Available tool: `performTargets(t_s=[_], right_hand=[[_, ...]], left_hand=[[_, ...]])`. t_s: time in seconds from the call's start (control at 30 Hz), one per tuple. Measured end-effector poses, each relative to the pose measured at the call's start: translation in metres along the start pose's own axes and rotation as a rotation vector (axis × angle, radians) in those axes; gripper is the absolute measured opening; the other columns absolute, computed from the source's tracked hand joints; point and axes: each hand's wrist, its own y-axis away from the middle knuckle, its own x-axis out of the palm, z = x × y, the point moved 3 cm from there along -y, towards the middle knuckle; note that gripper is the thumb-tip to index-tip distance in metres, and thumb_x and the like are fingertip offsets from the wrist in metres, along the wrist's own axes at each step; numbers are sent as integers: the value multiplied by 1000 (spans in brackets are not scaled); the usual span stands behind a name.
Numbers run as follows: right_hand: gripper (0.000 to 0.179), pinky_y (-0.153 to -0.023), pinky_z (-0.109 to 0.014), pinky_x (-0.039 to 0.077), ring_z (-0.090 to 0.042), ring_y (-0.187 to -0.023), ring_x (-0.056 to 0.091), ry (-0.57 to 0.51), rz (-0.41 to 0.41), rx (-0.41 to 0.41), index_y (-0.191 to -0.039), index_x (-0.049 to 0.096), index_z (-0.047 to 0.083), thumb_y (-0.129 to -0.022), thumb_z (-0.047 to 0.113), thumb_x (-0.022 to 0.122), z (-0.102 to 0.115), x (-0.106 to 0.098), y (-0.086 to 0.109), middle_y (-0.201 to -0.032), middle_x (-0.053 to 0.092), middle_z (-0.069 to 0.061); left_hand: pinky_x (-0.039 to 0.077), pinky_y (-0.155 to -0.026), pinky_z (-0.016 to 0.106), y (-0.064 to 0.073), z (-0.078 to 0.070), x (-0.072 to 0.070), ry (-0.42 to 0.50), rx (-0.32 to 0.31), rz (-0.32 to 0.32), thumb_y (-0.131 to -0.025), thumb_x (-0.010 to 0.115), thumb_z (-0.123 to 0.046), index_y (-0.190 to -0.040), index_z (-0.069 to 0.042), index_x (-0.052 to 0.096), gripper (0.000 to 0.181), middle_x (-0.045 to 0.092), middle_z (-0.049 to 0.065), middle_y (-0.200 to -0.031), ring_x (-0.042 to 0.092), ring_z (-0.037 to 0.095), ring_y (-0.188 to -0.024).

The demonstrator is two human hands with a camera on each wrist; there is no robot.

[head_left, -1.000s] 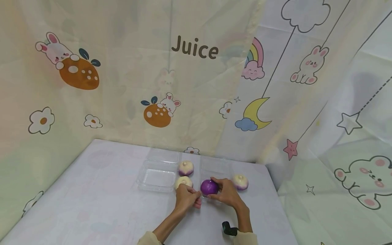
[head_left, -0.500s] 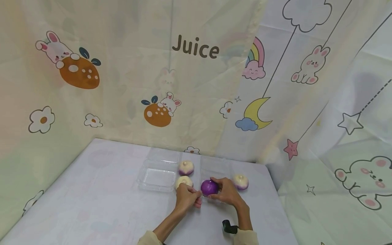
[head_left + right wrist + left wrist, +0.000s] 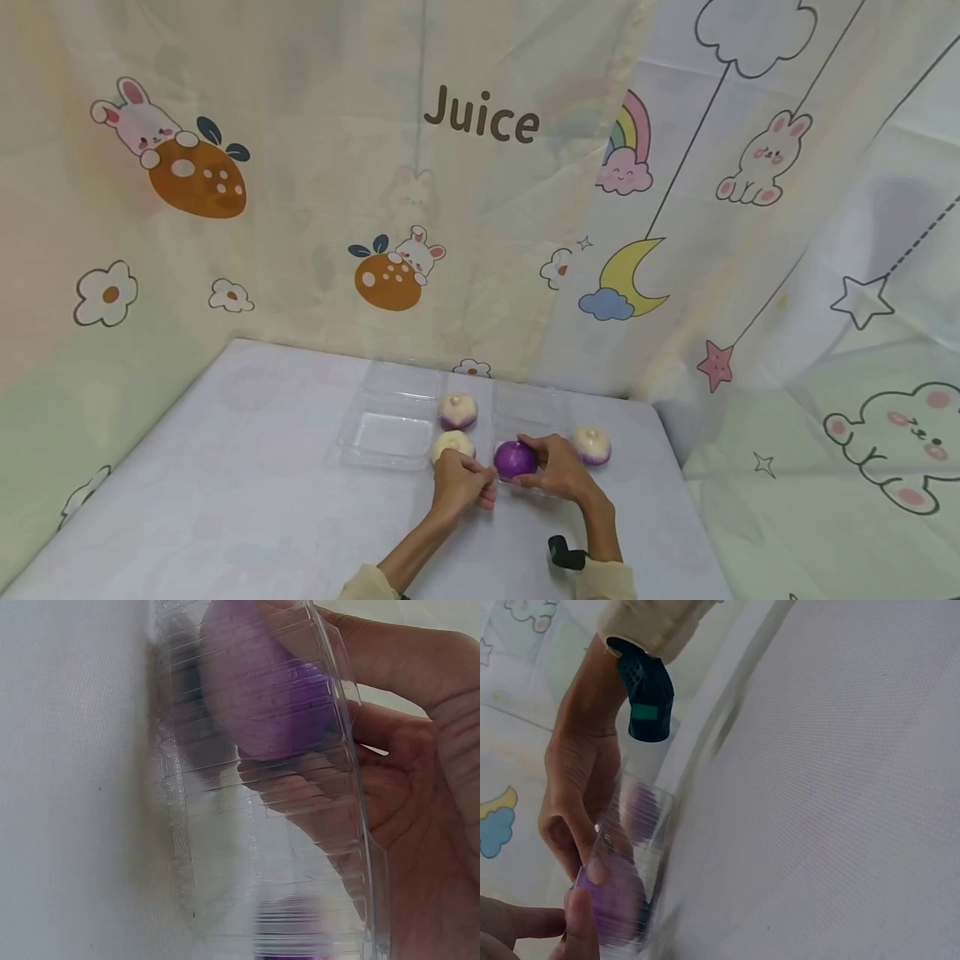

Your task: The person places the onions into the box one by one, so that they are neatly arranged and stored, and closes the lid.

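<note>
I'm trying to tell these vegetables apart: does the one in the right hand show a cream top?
No, the head view shows the held vegetable purple; the three others show cream tops.
</note>
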Motion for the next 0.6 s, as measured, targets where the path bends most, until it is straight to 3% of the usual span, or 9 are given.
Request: performTargets(t_s=[0.17,0.33,0.6], right_hand=[[82,-105,-41,66,-27,-122,75,-17,-3,-10,-146,62,-9,-83,30,97,0,-1,1,-145,70,-24],[81,-104,-45,66,-30,-121,75,-21,-9,-38,-144,62,-12,-84,31,96,-1,-1,1,-145,68,-27],[80,-98,-28,64,-17,-111,73,-29,-25,-33,-144,64,-10,-84,32,95,0,-1,2,-144,70,-25]], left_hand=[[66,-48,38,0,0,0,8,-4,-3,-91,77,6,-78,11,73,14,73,16,-60,70,14,-47],[66,-48,37,0,0,0,16,-8,2,-92,77,6,-79,11,73,15,73,15,-60,70,13,-46],[66,-48,37,0,0,-1,18,3,1,-92,78,5,-79,11,73,15,73,15,-60,70,14,-47]])
